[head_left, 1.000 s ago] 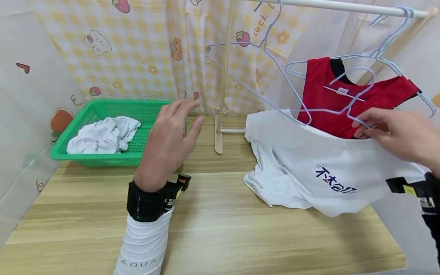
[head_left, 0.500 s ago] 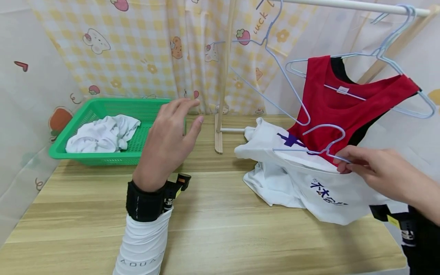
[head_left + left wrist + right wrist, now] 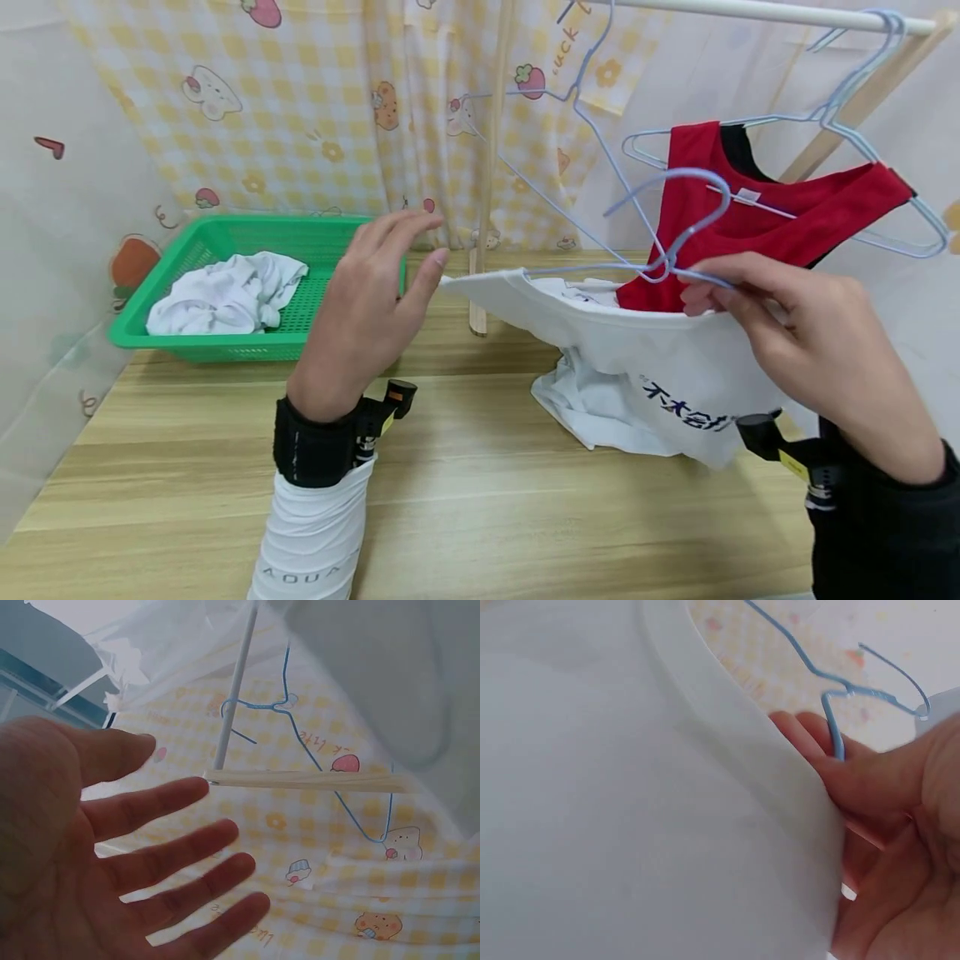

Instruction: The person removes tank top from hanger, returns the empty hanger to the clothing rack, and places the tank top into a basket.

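Yellow-checked curtain [image 3: 292,125] at the back, wood-grain table [image 3: 480,517] up front. Far left's a green basket [image 3: 210,342] with a crumpled white cloth [image 3: 225,296] in it. By its right end the left hand [image 3: 375,308] is up in the air, fingers relaxed and apart. Then comes the rack's wooden post [image 3: 491,167]. Right of that, the white shirt [image 3: 600,325] drapes off a blue hanger [image 3: 848,688], mostly left of and below the right hand [image 3: 810,333], which is pinching the hanger wire right by the neckline. Red vest [image 3: 693,158] hangs behind.
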Demonstrator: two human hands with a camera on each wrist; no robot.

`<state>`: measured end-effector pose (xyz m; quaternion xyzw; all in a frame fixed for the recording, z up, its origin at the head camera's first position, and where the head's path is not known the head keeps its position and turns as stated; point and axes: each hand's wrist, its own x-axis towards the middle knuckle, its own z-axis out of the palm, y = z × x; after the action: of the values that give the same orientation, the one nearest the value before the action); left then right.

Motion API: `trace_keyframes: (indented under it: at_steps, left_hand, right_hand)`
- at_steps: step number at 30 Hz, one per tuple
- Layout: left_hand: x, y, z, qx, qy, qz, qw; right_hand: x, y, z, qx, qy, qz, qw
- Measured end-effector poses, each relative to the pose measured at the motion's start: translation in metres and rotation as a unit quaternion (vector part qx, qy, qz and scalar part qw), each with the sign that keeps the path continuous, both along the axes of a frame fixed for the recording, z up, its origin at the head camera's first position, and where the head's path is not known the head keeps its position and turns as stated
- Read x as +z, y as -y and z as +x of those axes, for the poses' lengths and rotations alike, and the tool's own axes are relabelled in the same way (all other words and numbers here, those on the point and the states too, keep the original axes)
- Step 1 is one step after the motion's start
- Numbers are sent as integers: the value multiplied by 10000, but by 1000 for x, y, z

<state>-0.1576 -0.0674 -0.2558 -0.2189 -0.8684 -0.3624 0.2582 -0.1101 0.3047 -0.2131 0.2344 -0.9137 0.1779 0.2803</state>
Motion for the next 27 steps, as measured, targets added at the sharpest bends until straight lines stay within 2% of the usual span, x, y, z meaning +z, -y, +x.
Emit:
trace_keyframes:
  at_steps: [5,8,11,13,16,20,22,23,25,27]
  left_hand:
    - [1,-3,1,-224,-722,152,9970]
    - [3,-3,1,-183,-1355,161,9905]
    - [5,-1,2,66,-1975,372,9796]
    - [7,2,2,294,-2318,640,9702]
    - [8,7,4,727,-2708,1250,9517]
    - [11,14,6,1268,-3032,1856,9260]
    - [11,15,6,1442,-3083,2036,9180]
    - [11,16,5,1519,-3079,2054,9165]
    - [11,17,4,1582,-3006,2030,9184]
    - [10,19,2,1571,-2879,1894,9255]
  right_hand:
    - [12,23,-10,150,-187,-782,9966]
    - [17,37,-18,497,-88,-1415,9887]
    - [21,53,-26,990,55,-2033,9741]
    - [22,65,-31,1269,27,-2202,9672]
    - [20,82,-38,1655,-96,-2353,9577]
    - [15,102,-47,2123,-275,-2561,9426]
    - [10,108,-53,2309,-369,-2671,9349]
    - [8,110,-56,2391,-408,-2690,9321]
    - [2,111,-63,2467,-377,-2650,9314]
    - [-5,111,-69,2445,-195,-2583,9344]
